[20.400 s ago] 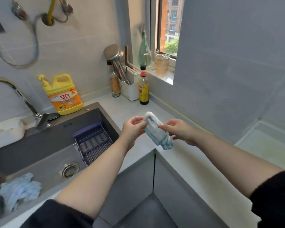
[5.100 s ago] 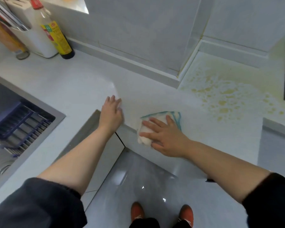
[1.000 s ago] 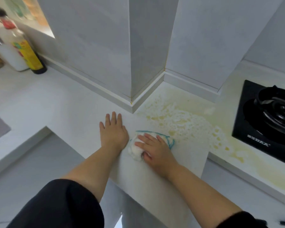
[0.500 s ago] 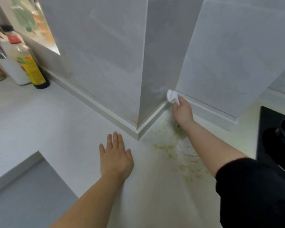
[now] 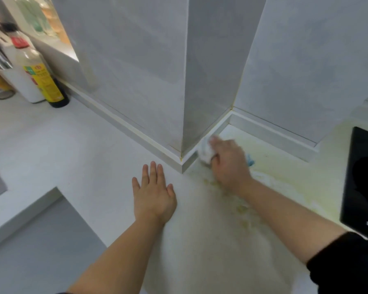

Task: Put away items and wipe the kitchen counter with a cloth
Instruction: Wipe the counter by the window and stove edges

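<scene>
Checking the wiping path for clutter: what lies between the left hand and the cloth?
Head view: only bare counter between left hand and cloth, with the wall trim's corner jutting in and yellowish stains nearby.

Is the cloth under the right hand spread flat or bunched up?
Bunched up: the cloth bulges as a white wad under the right hand.

right hand (image 5: 227, 164) pressing cloth (image 5: 204, 152) on stained counter (image 5: 51, 145), left hand (image 5: 153, 194) flat
</scene>
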Demonstrator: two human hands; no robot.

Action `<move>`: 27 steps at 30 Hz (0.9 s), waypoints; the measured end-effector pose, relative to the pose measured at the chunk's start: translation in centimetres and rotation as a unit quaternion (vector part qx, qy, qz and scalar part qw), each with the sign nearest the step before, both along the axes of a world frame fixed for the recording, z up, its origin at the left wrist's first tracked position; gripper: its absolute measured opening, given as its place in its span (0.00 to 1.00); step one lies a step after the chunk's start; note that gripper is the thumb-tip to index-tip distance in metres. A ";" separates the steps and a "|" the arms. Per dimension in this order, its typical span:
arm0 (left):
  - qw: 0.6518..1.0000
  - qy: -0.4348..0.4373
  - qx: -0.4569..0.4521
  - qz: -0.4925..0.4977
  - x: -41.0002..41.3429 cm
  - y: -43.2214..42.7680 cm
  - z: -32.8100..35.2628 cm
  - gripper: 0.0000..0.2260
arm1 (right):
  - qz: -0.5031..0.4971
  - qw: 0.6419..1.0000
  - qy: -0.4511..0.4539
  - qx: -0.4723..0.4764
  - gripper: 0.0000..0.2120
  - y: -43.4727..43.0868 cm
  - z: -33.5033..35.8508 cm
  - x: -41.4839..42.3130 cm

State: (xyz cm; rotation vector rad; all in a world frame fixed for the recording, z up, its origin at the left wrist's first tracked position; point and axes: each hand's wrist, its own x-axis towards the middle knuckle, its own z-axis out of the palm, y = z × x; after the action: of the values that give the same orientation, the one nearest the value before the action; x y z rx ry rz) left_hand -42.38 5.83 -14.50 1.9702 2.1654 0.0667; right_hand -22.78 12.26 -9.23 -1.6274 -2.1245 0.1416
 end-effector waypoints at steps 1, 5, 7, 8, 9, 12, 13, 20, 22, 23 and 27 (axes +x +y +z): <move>1.000 0.002 0.001 0.000 0.0 0.1 0.0 0.28 | -0.076 0.997 0.006 -0.016 0.22 1.9 0.1 1.7; 1.000 0.003 0.001 -0.001 0.0 0.1 -0.1 0.28 | -0.201 0.956 -0.028 -0.212 0.26 8.0 -1.6 4.6; 1.000 0.004 0.001 -0.003 -0.1 0.2 -0.2 0.28 | -0.189 0.957 -0.046 -0.216 0.28 8.7 -3.0 3.2; 1.000 0.004 0.001 -0.003 -0.1 0.2 -0.2 0.28 | -0.186 0.959 -0.036 -0.210 0.28 8.5 -3.5 2.4; 1.000 0.005 0.000 -0.005 -0.1 0.3 -0.2 0.28 | -0.181 0.962 -0.023 -0.202 0.28 8.0 -3.6 1.6; 1.000 0.007 -0.002 -0.005 -0.1 0.4 -0.2 0.28 | -0.122 0.978 -0.043 -0.166 0.25 3.9 -3.1 -0.1; 1.000 0.009 -0.002 -0.006 -0.1 0.4 -0.3 0.28 | -0.079 0.981 -0.060 -0.166 0.25 1.7 -3.0 -0.6; 1.000 0.013 -0.003 -0.004 0.0 0.5 -0.2 0.27 | 0.149 0.958 -0.173 -0.173 0.28 -3.5 -3.0 2.1; 1.000 0.014 -0.004 -0.006 0.0 0.5 -0.1 0.27 | 0.010 0.963 -0.209 -0.168 0.27 0.9 -3.2 5.0; 1.000 0.015 -0.004 -0.006 0.0 0.5 -0.1 0.27 | -0.042 0.960 -0.210 -0.182 0.27 2.7 -3.4 5.4; 1.000 0.018 -0.005 -0.008 -0.1 0.5 -0.1 0.27 | -0.121 0.960 -0.154 -0.200 0.26 3.6 -4.5 1.1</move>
State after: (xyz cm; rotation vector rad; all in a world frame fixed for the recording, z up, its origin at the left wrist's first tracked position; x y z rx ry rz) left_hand -42.46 6.34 -14.60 1.9992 2.1668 0.0169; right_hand -21.70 15.91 -13.70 -2.2622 -2.1973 0.2692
